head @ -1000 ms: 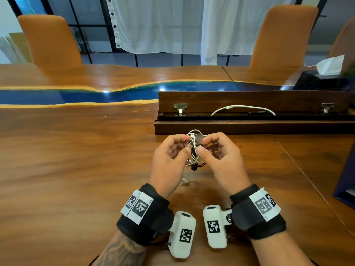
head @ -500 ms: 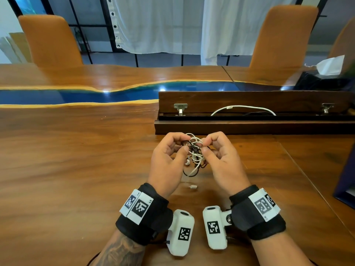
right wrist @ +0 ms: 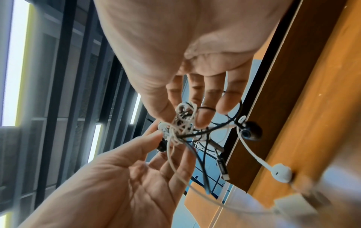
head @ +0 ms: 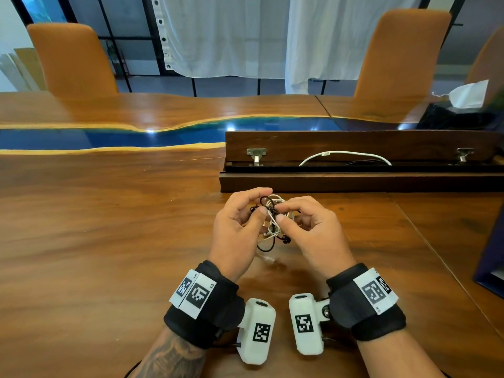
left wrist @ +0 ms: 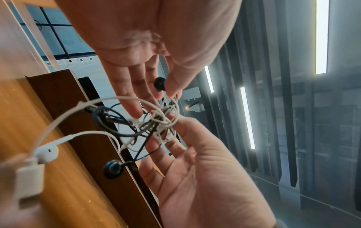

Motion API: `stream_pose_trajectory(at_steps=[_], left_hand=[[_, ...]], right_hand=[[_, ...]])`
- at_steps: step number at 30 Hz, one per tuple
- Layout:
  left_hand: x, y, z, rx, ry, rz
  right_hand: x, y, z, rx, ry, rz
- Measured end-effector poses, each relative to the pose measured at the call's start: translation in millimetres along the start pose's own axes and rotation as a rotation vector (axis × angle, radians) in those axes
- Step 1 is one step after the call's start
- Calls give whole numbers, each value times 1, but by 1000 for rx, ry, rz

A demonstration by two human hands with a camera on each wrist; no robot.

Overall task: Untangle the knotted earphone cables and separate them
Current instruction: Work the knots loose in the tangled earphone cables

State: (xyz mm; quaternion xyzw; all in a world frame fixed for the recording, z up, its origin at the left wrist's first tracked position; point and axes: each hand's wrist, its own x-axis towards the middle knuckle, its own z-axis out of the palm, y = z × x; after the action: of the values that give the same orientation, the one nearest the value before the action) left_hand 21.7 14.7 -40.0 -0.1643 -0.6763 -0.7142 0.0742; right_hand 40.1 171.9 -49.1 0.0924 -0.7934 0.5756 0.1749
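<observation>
Knot-loosening step: left hand (head: 236, 232) and right hand (head: 313, 231) both pinching black-and-white earphone tangle (head: 270, 218) above surface (head: 109, 241). Next: easing black loop toward 6 o'clock.

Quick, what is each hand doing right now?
Left hand: pinches the tangled earphone cables.
Right hand: pinches the same tangle from the other side.
</observation>
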Motion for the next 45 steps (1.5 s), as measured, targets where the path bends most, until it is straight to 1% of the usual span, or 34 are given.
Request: stream_pose_trajectory(at_steps=[2, 4, 8, 12, 14, 20, 24, 27, 31, 36, 38, 41, 45], left_hand=[[-1, 0, 2, -15, -18, -29], [-2, 0, 3, 19, -29, -50], [-2, -3, 3, 80, 9, -84], [0, -6, 0, 186, 76, -38], [-1, -6, 0, 202, 55, -24], [0, -5, -2, 198, -21, -56], [1, -6, -4, 253, 8, 5], [2, -5, -5, 313, -6, 56], [2, -6, -5, 401, -2, 98], [3, -10, -3, 450, 9, 94], [4, -12, -4, 458, 17, 74], [5, -15, -7, 397, 34, -4], [3, -10, -5, 321, 50, -56]], right_hand=[[0, 1, -1, -23, 22, -8], [0, 1, 0, -60, 41, -20], [0, 1, 1, -79, 58, -33], [0, 1, 2, -86, 75, -30], [0, 1, 3, -91, 76, -27], [0, -1, 2, -87, 30, -18], [-1, -4, 1, -76, -1, -27], [-1, -6, 2, -56, -10, -24], [0, -8, 2, -51, 64, -9], [0, -12, 3, -138, 179, 3], [0, -10, 4, -159, 221, -8], [1, -9, 4, -156, 271, -21], [2, -6, 2, -102, 357, 9]])
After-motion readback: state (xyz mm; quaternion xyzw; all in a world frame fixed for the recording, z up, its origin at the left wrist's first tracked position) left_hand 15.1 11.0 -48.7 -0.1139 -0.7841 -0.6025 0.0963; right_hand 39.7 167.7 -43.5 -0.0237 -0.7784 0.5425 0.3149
